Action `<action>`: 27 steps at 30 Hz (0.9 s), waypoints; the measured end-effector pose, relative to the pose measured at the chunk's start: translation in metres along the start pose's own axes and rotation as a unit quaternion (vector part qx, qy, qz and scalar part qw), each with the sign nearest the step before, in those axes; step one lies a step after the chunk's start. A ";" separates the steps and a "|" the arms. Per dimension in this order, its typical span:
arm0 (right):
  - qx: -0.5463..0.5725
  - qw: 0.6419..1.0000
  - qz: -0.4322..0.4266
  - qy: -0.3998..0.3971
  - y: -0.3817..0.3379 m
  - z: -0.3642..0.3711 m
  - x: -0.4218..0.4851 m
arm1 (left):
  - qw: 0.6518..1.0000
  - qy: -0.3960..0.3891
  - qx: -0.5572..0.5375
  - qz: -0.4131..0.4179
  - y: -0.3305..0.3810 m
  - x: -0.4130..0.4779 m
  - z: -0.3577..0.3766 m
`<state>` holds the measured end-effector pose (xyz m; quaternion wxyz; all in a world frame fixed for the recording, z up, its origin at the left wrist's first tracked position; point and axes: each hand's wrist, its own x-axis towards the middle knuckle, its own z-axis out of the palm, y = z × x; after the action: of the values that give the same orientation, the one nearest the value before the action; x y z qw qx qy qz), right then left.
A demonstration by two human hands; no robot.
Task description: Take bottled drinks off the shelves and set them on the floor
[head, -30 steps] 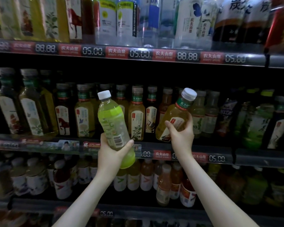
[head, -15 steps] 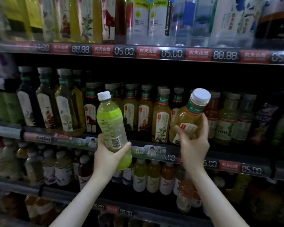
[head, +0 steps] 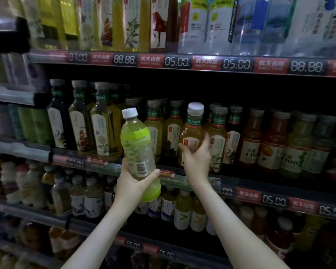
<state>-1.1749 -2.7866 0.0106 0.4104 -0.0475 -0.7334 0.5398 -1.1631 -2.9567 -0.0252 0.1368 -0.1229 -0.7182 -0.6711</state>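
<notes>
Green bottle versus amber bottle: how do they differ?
The green bottle holds bright green drink; the amber bottle holds yellow-brown. The green bottle's white cap is narrow, the amber bottle's wide. The green bottle, in the left hand, leans left; the amber bottle, in the right hand, stands nearly upright. Both are capped.
</notes>
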 end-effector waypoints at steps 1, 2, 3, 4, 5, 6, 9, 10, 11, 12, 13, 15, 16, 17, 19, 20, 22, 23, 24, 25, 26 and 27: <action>-0.015 1.000 0.005 0.003 0.003 0.004 -0.001 | 1.000 -0.011 0.010 -0.002 -0.004 0.000 -0.004; -0.038 0.999 0.007 0.006 0.005 0.008 -0.001 | 1.000 -0.022 0.022 -0.005 -0.007 -0.002 -0.008; -0.064 0.998 0.010 0.006 0.006 0.010 -0.001 | 0.999 -0.032 0.034 -0.009 -0.010 -0.004 -0.011; -0.087 0.996 0.014 0.000 0.006 0.011 0.001 | 0.998 -0.043 0.039 -0.016 -0.013 -0.006 -0.013; -0.112 0.993 0.019 -0.009 0.005 0.011 0.004 | 0.998 -0.053 0.041 -0.021 -0.015 -0.008 -0.014; -0.150 0.988 0.022 -0.012 0.004 0.010 0.008 | 0.997 -0.062 0.039 -0.024 -0.017 -0.011 -0.014; -0.308 0.951 -0.003 0.016 -0.002 0.004 0.013 | 0.996 -0.081 0.033 -0.030 -0.020 -0.019 -0.009; -0.327 0.944 -0.020 0.023 -0.004 0.000 0.012 | 0.995 -0.086 0.028 -0.037 -0.020 -0.021 -0.006; -0.322 0.946 -0.035 0.017 -0.005 -0.004 0.009 | 0.995 -0.091 0.023 -0.038 -0.020 -0.024 -0.002; -0.294 0.955 -0.048 -0.006 -0.007 -0.011 0.004 | 0.994 -0.099 0.020 -0.039 -0.019 -0.029 0.001; -0.248 0.966 -0.053 -0.046 -0.010 -0.020 -0.003 | 0.993 -0.111 0.016 -0.043 -0.017 -0.033 0.005; -0.143 0.976 -0.038 -0.161 -0.017 -0.045 -0.023 | 0.989 -0.141 0.012 -0.052 -0.014 -0.044 0.016; -0.099 0.969 -0.015 -0.226 -0.018 -0.060 -0.034 | 0.986 -0.160 0.008 -0.052 -0.010 -0.050 0.023; -0.063 0.956 0.016 -0.287 -0.017 -0.075 -0.046 | 0.982 -0.183 0.000 -0.047 -0.008 -0.056 0.032; -0.019 0.931 0.084 -0.354 -0.012 -0.109 -0.069 | 0.972 -0.233 -0.004 -0.033 0.000 -0.072 0.056; -0.011 0.929 0.114 -0.353 -0.007 -0.127 -0.076 | 0.966 -0.256 -0.002 -0.026 0.004 -0.081 0.071; 0.006 0.938 0.162 -0.307 -0.001 -0.168 -0.088 | 0.954 -0.299 0.008 -0.018 0.014 -0.102 0.104; 0.021 0.943 0.179 -0.279 0.000 -0.191 -0.093 | 0.947 -0.320 0.013 -0.015 0.021 -0.115 0.121; 0.034 0.948 0.190 -0.253 0.002 -0.216 -0.098 | 0.939 -0.343 0.020 -0.014 0.026 -0.128 0.139; 0.036 0.953 0.195 -0.228 0.004 -0.242 -0.104 | 0.931 -0.363 0.029 -0.014 0.033 -0.142 0.157; 0.027 0.959 0.198 -0.202 0.005 -0.269 -0.110 | 0.924 -0.380 0.038 -0.014 0.040 -0.158 0.176; 0.021 0.964 0.199 -0.176 0.006 -0.295 -0.117 | 0.918 -0.393 0.045 -0.012 0.048 -0.175 0.195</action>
<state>-0.9070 -2.6219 -0.0354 0.1600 -0.0885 -0.7581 0.6260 -0.9891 -2.7573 -0.0555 -0.1596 -0.3616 -0.7449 -0.5376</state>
